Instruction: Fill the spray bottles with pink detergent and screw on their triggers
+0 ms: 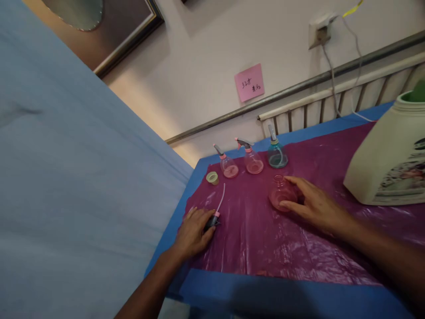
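My left hand (195, 230) is closed over a spray bottle's trigger head (211, 221), grey with a pink collar, low against the purple plastic sheet (245, 230). Its thin clear dip tube (221, 197) points away toward the back. On the right, the fingers and thumb of my right hand (307, 201) curl round an uncapped, clear pink bottle (278, 195), which stands upright on the sheet. Behind are two pink spray bottles (229, 167) (254, 164) with grey trigger heads, and one teal spray bottle (277, 156).
A small pale yellow-green cap or cup (212, 178) sits at the back left. At the right stands a large cream jug (388, 164). A light blue curtain (83, 186) hangs along the left. Cables run from a wall socket (320, 32) down behind the blue table (206, 283).
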Tool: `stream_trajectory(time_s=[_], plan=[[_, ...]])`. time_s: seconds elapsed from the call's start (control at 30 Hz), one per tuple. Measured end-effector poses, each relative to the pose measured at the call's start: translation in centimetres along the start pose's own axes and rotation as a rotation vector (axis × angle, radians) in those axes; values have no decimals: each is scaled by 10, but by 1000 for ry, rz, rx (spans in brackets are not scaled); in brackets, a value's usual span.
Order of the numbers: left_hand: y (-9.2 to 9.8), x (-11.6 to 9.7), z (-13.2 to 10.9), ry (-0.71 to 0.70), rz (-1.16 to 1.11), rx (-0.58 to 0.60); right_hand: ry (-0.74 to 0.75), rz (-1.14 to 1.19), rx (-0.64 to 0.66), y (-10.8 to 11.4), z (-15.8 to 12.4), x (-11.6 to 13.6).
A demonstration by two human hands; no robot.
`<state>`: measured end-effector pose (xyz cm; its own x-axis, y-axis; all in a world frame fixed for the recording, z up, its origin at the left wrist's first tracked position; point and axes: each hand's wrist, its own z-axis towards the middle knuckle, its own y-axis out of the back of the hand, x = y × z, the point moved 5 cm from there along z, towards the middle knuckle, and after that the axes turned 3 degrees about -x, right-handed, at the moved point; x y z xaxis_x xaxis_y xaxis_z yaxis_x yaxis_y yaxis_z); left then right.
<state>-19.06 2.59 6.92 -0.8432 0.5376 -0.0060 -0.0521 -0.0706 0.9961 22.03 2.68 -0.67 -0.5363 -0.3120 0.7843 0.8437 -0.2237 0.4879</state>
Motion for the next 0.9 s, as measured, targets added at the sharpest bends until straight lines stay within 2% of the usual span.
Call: stream_trajectory(time_s=[0.17, 0.33, 0.43, 0.57, 0.73, 0.8, 0.9], plan=[[4, -42, 6, -64, -59, -207, 25, -17, 4, 1, 2, 4], [-14, -89, -1, -171, -113, -176, 7, -51, 0, 0, 4, 4], [-23, -98, -13, -213, -88, -159, 9, -51, -44, 8, 6, 10], [-24, -91, -34, -173, -51, -201, 31, -22, -128, 26, 7, 25], [-14, -75, -61, -67, -74, -297, 79, -5, -222, 46, 1, 38], [-7, -59, -65, 33, -92, -353, 113, 24, -253, 54, -2, 42], [0, -20, -60, 221, -105, -403, 154, 98, -319, 69, -3, 50]])
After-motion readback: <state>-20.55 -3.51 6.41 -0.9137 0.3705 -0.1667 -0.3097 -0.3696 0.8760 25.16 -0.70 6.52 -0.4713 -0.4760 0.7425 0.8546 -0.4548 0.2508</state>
